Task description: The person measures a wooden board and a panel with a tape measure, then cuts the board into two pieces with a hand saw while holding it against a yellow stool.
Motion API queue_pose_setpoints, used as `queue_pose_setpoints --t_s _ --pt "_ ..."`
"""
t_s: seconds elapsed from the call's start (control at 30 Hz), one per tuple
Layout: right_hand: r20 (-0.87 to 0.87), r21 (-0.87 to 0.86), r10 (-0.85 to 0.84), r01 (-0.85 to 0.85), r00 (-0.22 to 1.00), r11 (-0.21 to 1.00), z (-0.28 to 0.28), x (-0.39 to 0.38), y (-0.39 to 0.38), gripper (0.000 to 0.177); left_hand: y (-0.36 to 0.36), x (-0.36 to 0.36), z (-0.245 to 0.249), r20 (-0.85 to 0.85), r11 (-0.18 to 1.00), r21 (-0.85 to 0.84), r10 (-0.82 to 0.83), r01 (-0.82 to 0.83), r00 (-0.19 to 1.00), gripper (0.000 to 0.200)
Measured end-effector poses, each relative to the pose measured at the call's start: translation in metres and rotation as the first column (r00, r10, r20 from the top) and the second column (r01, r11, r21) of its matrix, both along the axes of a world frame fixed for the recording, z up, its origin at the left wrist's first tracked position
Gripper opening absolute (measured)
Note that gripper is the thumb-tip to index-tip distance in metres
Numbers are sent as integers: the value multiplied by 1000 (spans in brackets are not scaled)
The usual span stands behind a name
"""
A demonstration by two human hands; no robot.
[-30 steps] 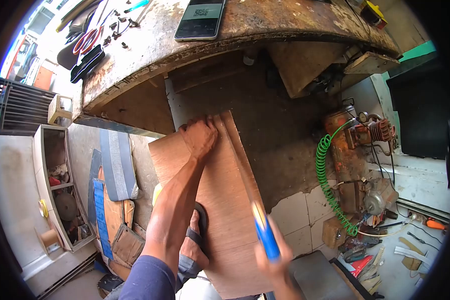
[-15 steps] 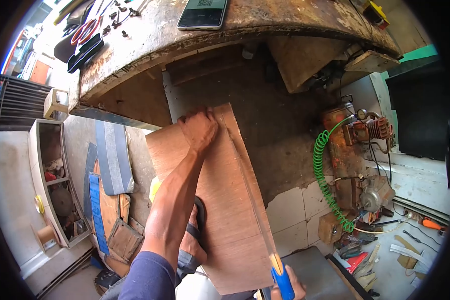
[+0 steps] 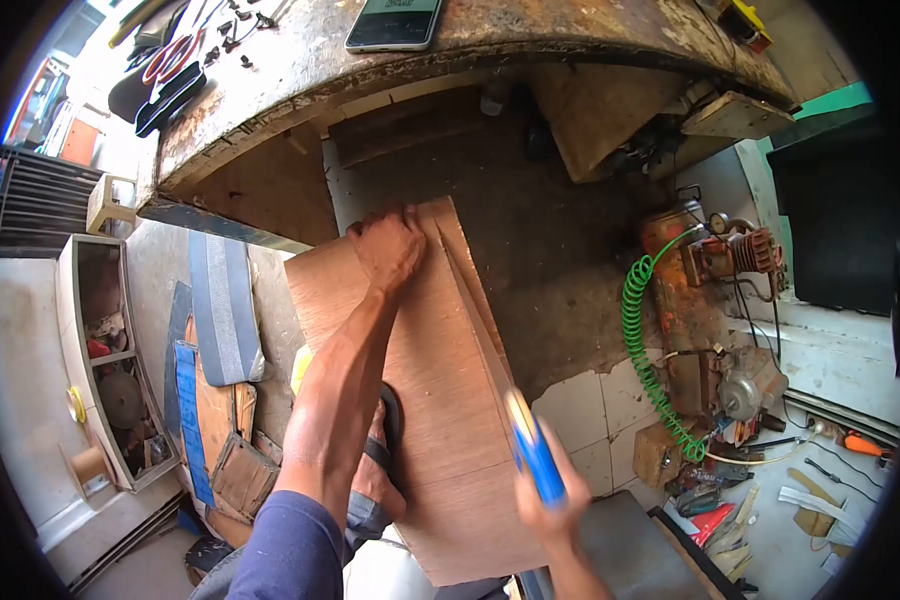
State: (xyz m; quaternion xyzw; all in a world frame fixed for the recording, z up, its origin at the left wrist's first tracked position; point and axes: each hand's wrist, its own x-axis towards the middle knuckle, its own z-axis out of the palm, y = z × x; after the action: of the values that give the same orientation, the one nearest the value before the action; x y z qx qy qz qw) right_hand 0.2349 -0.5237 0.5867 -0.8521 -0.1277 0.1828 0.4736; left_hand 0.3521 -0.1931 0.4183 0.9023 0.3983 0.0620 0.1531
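Note:
A brown plywood board (image 3: 440,420) slants across the middle of the view. My left hand (image 3: 390,248) grips its far end, fingers curled over the edge. My right hand (image 3: 550,500), somewhat blurred, is closed around the blue handle of a handsaw (image 3: 536,455). The saw's thin blade points away from me along the board's right side, in line with a long cut that leaves a narrow strip on the right. A sandalled foot (image 3: 378,480) shows beside the board, below my left forearm.
Beyond the board stands a worn workbench (image 3: 270,95) bearing a phone (image 3: 395,22) and red-handled scissors (image 3: 173,58). An air compressor (image 3: 685,270) with a coiled green hose (image 3: 635,340) is at right. Scrap boards (image 3: 225,310) lean at left; a dark stool-like surface (image 3: 615,545) is near my right hand.
My right hand has pushed the handsaw forward, up and left along the cut. My left hand still holds the far end of the board; the view has shifted slightly.

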Motion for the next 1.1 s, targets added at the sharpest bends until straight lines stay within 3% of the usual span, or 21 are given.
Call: queue_pose_setpoints --t_s 0.07,0.13,0.23,0.3,0.33,0.4,0.5,0.6,0.7,0.73,0.8,0.9,0.93,0.97,1.0,1.03,1.1 --pt "-75 25 -29 30 997 999 -11 15 20 60 2 -2 1 -2 999 13 47 -47 999 35" --pt "-164 -11 -11 9 986 1000 17 -3 3 52 -6 -5 -11 -9 999 27 42 -42 999 36" --pt "-118 -35 71 -76 990 996 68 -54 -66 50 6 0 -10 -22 997 71 30 -29 999 36" --pt "-120 -177 -109 86 987 980 77 -69 -76 50 3 0 -11 -34 998 69 12 -10 999 36" --pt "9 -153 92 -90 996 984 51 -46 -65 53 2 -2 -10 -11 997 76 6 -5 1000 36" --pt "-22 -3 59 -59 998 998 -4 -7 -13 59 2 -2 -8 24 996 90 -5 3 1000 36" --pt "-70 20 3 -2 998 1000 0 -2 -3 56 2 -3 -8 -36 999 42 -11 13 999 38" --pt "-3 -232 -53 51 999 971 36 -88 -95 53 0 3 -3 -69 1000 11 4 -3 998 39" --pt "22 -286 41 -33 999 958 67 -77 -97 51 0 2 -6 -41 997 67 -27 30 999 39" --pt "125 -180 86 -63 988 982 38 -53 -75 53 -1 1 -5 -30 998 57 -31 33 999 39" --pt "-100 -59 -30 24 995 998 -2 -17 -27 59 -1 -2 -3 -12 998 52 -25 26 1000 39" --pt "-120 -116 24 -38 993 992 21 -28 -41 58 -4 2 -3 -71 999 35 -39 42 997 40" --pt "36 -163 78 -71 996 984 30 -59 -81 57 -5 3 1 -81 999 15 -38 39 996 41" --pt "-119 157 45 -26 992 987 46 -97 -118 54 -2 2 2 -94 1000 -1 -24 24 995 41" --pt "-291 438 63 74 955 896 63 -122 -142 56 -2 -5 -2 -110 1000 -10 -17 16 994 41" --pt "-297 432 64 75 953 899 64 -116 -136 56 -3 -6 -5 -102 1000 14 -18 19 995 41" --pt "-189 117 42 -20 981 993 51 -75 -92 55 -2 1 -7 -73 999 46 -23 26 997 41"
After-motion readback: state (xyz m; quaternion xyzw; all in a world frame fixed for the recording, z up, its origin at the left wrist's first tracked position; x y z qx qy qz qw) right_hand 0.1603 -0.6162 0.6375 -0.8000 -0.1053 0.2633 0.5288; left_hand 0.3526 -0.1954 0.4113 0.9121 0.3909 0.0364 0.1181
